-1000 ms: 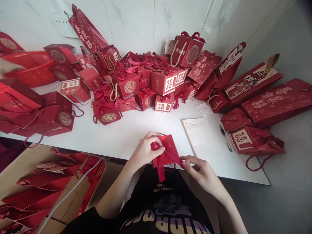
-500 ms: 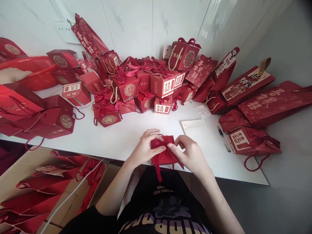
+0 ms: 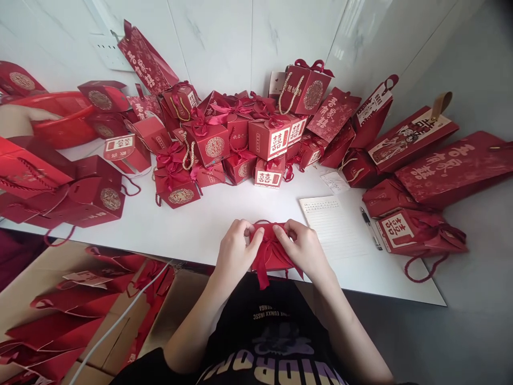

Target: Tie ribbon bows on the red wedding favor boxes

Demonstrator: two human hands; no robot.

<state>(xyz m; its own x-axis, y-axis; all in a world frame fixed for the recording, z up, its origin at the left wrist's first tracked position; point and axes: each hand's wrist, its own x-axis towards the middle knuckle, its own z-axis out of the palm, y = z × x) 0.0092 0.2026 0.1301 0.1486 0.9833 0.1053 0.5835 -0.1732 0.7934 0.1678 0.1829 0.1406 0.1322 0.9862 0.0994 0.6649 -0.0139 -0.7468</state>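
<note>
A red gift box sits at the table's front edge, close to my body. On its top lies a dark red ribbon tied in a bow, with one tail hanging over the near side. My left hand pinches the bow's left loop between thumb and curled fingers. On the opposite side my right hand pinches the right loop in the same way. Both thumbs point inward toward the knot. A twisted cord handle shows behind the box. My hands cover the box's left and right sides.
Red gift boxes are piled along the wall, with more at both sides. A notepad and a pen lie to the right. Another person's arm reaches into a red basin. Below left stands a carton with red bags.
My hands have moved apart from the knot to the bow's two loops. The bow now lies spread and fuller. The other person's arm has reached further into the basin.
</note>
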